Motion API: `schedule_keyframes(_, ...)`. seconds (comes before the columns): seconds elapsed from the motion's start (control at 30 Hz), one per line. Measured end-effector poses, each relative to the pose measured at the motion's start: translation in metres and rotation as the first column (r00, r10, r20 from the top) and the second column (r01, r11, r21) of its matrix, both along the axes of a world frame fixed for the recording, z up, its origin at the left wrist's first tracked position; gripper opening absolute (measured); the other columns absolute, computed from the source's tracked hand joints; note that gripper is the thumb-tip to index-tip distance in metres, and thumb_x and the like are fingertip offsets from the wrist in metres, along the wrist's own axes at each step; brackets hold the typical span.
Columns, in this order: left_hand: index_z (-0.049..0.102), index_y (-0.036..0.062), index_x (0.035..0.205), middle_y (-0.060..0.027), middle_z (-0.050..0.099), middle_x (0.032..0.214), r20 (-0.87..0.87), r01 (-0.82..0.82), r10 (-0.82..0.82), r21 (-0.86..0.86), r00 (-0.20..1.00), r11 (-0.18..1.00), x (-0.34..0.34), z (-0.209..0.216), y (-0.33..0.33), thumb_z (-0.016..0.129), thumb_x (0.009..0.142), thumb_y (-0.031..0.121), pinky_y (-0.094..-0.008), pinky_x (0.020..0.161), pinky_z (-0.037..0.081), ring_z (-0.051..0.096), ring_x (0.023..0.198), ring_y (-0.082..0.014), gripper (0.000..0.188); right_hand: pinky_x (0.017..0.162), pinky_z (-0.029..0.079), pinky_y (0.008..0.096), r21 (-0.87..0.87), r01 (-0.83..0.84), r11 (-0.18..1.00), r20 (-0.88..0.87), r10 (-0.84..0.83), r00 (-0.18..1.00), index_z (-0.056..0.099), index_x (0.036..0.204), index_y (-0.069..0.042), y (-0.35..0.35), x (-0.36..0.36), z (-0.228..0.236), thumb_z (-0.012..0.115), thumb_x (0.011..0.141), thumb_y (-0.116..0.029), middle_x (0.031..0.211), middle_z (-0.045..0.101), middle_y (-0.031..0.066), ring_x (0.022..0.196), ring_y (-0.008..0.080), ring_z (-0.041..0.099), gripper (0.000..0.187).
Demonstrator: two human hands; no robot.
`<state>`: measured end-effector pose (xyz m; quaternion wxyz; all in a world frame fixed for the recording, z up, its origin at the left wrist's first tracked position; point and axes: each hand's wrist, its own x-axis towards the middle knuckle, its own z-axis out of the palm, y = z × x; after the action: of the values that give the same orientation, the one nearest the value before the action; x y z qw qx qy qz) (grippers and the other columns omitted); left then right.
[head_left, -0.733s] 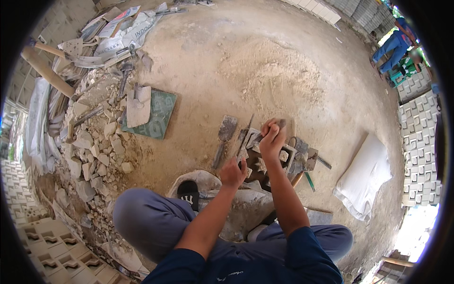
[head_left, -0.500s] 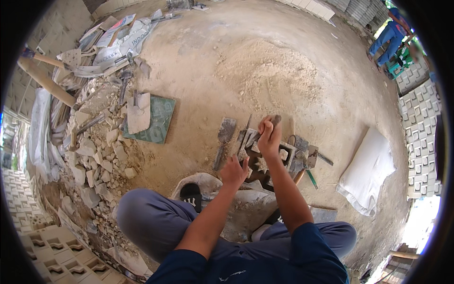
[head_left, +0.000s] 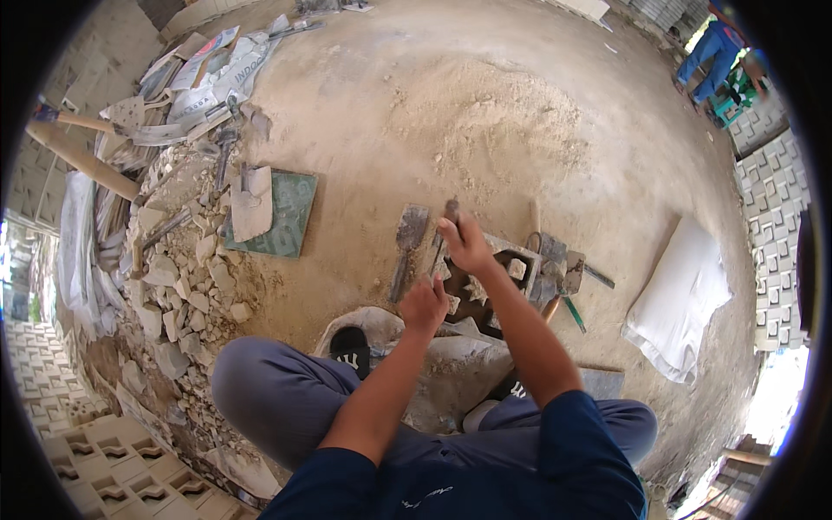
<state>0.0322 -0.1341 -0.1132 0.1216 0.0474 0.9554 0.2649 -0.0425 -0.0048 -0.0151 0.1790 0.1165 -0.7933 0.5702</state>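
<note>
A cast block [head_left: 520, 238] with a pale rim, dark hollows and pale star-shaped parts lies on the ground in front of my feet. My right hand [head_left: 468, 247] is closed around a dark-ended tool [head_left: 451, 208] above the block's far left corner. A thin dark bar [head_left: 438, 253] runs down from there to my left hand [head_left: 424, 305]. That hand is closed like a fist at the bar's lower end, beside the block's near left side; its fingers mostly hide what is in them. Left of the block lies a flat trowel-like tool [head_left: 408, 238].
Right of the block are metal tools [head_left: 555, 269], a green stick [head_left: 575, 314] and a white sack [head_left: 680, 303]. Left are a green tile [head_left: 295, 217] bearing a trowel [head_left: 251, 208], and broken rubble [head_left: 186, 295]. A sand heap [head_left: 494, 113] lies ahead; a person [head_left: 715, 52] is far right.
My right hand has moved left with its tool, from over the block to its far left corner. My left hand has gone from loosely spread fingers to a closed fist.
</note>
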Motion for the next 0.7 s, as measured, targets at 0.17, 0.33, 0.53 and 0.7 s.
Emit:
schedule_keyframes(0.17,0.063,0.0031,0.097,-0.0229,0.069,0.088,-0.108,-0.065,0.071,0.059,0.992,0.996,0.001,-0.006,-0.005,0.038,0.105,0.042,-0.0545,0.071,0.055,0.069,0.080,-0.0429,0.047,0.054,0.036,0.0343,-0.096,-0.007,0.995,-0.087,-0.002,0.996,0.044,0.070,0.000,0.003,0.000,0.024,0.060,0.100,-0.017,0.065,0.041,0.0082,0.060,0.0167,0.037,0.038)
schedule_keyframes(0.33,0.064,0.0041,0.092,-0.0223,0.069,0.085,-0.076,-0.036,0.041,0.068,0.996,0.997,-0.003,-0.013,-0.009,0.036,0.105,0.039,-0.0551,0.071,0.054,0.068,0.079,-0.0439,0.047,0.051,0.031,0.0347,-0.107,0.187,0.976,0.266,-0.154,0.952,0.045,0.069,0.001,-0.004,0.008,0.034,0.061,0.101,-0.022,0.058,0.032,0.0047,0.060,0.0109,0.031,0.042)
schedule_keyframes(0.53,0.065,0.0039,0.089,-0.0221,0.069,0.086,-0.154,-0.046,0.065,0.123,0.986,0.991,0.002,-0.012,0.002,0.035,0.105,0.037,-0.0555,0.072,0.054,0.068,0.079,-0.0439,0.048,0.050,0.032,0.0330,-0.003,0.119,0.993,0.210,-0.115,0.971,0.048,0.069,0.000,-0.015,0.030,0.041,0.060,0.102,-0.023,0.059,0.035,0.0036,0.062,0.0081,0.034,0.042)
schedule_keyframes(0.7,0.066,0.0040,0.090,-0.0218,0.070,0.088,-0.103,-0.056,0.063,0.074,0.993,0.996,-0.001,-0.014,0.001,0.035,0.105,0.038,-0.0554,0.074,0.054,0.067,0.081,-0.0444,0.049,0.050,0.031,0.0308,-0.251,0.266,0.931,0.295,-0.188,0.937,0.049,0.070,0.002,-0.006,0.050,0.026,0.060,0.102,-0.025,0.057,0.037,-0.0014,0.061,0.0058,0.033,0.043)
